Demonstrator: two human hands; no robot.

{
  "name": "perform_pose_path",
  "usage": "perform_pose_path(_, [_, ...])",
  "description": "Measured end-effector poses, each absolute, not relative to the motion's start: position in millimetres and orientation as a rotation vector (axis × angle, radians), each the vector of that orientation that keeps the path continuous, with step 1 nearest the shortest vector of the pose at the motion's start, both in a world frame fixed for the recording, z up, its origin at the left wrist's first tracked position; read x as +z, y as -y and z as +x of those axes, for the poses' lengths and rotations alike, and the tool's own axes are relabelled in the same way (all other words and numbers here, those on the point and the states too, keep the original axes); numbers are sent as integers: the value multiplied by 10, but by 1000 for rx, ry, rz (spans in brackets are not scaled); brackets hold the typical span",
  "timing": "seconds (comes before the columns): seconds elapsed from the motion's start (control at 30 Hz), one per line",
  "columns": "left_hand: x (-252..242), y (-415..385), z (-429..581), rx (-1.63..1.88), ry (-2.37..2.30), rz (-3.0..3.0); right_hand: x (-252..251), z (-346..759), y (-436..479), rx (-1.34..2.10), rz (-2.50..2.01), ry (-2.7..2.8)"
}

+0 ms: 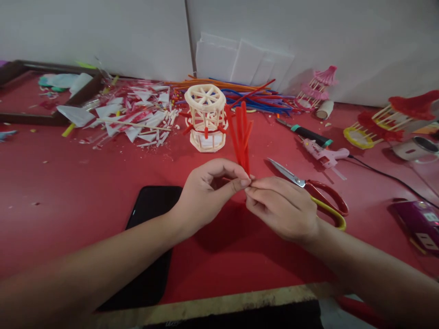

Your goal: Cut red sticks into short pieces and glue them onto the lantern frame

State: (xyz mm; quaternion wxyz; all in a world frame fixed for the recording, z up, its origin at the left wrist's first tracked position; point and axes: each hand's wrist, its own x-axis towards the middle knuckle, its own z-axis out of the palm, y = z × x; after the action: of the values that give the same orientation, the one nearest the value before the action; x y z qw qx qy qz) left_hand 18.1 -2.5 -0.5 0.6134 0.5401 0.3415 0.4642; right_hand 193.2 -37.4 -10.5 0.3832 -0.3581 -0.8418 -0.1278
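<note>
A bundle of red pipe cleaners [242,137] stands upright between my two hands, fanned out at the top. My left hand [216,192] pinches it between thumb and forefinger from the left. From the other side, the fingers of my right hand [283,205] close on the same bundle, their tips meeting my left thumb. Where the fingers meet, the strands are mostly hidden. Just behind my hands is a small cream tower-like frame [207,114] with red pieces around its middle. Scissors [305,183] with red and yellow handles lie open beside my right hand.
A black tablet-like slab [151,265] lies under my left forearm. Scraps [137,114] cover the back left, near a dark frame [34,119]. Coloured pipe cleaners [260,100] lie behind. A cutter [308,132], pink glue gun [325,154] with cord, and small models [384,119] sit right.
</note>
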Motion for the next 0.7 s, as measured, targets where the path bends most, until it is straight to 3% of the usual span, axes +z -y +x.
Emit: perform_pose_path(0.7, [-75,-29,161,999,-746,1001,-37,1928,310,-67,-956,2062])
